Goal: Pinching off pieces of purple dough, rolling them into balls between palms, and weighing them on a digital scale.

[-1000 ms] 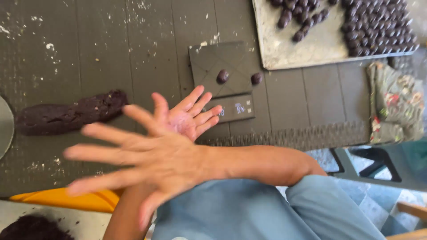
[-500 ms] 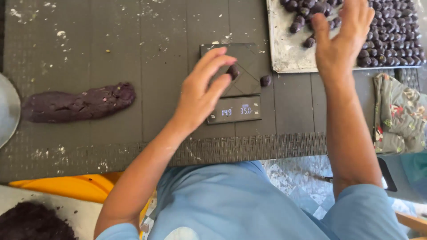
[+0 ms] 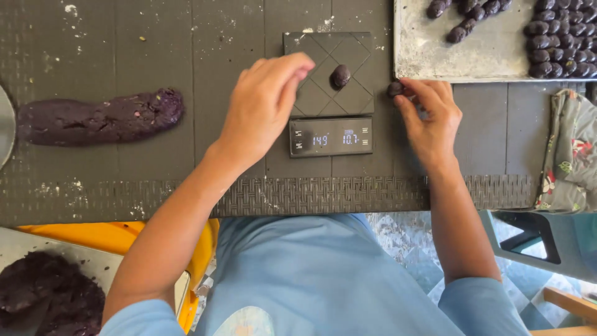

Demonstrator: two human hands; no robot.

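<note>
Right hand (image 3: pixel 429 115) grip – pinching dough piece (image 3: pixel 395 89) beside scale (image 3: pixel 329 93) | left hand (image 3: pixel 264 102) open, empty

Open dark tabletop (image 3: pixel 205 62) fills the upper middle of the frame, between the long dough log (image 3: pixel 99 118) at left and the black scale (image 3: pixel 329 93) at centre. To the scale's right only a narrow strip remains, taken up by the right hand (image 3: pixel 429 118) and a small dough piece (image 3: pixel 395 89), bounded above by the metal tray (image 3: pixel 479 56). A floral cloth (image 3: pixel 569 155) blocks the right edge.

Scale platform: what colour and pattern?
Black scale platform with a diamond grid of lines; head view shows it best.
</note>
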